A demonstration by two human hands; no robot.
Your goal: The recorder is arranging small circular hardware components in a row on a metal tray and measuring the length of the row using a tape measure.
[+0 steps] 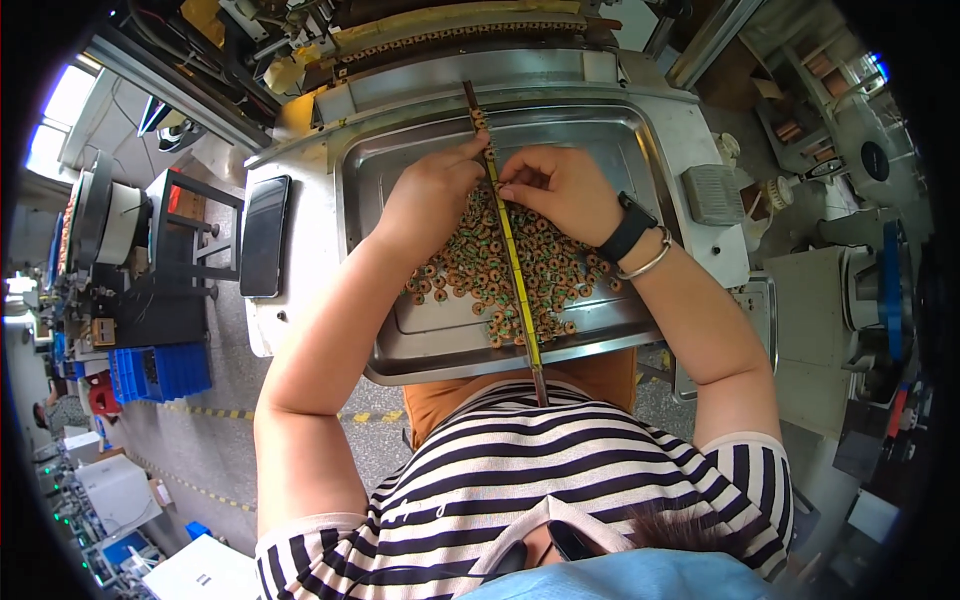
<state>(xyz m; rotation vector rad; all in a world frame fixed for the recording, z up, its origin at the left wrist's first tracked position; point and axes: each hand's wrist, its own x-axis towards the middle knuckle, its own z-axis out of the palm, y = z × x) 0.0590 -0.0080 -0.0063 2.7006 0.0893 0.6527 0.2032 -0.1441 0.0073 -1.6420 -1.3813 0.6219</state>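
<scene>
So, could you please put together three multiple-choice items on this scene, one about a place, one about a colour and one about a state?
1. Where does the heap of small green-and-copper ring parts lie?
A. in the shallow steel tray
B. on the floor
C. in the blue crate

2. What colour is the flat phone left of the tray?
A. white
B. black
C. red

3. What are the left hand and right hand doing at the long thin yellow-taped rod?
A. resting far from it
B. both pinching at it, one on each side
C. only the right hand is near it

Answers: 1 A, the rings cover the tray's bottom; 2 B, its face is dark black; 3 B, fingertips of both hands meet at the rod, which lies across the tray.
</scene>
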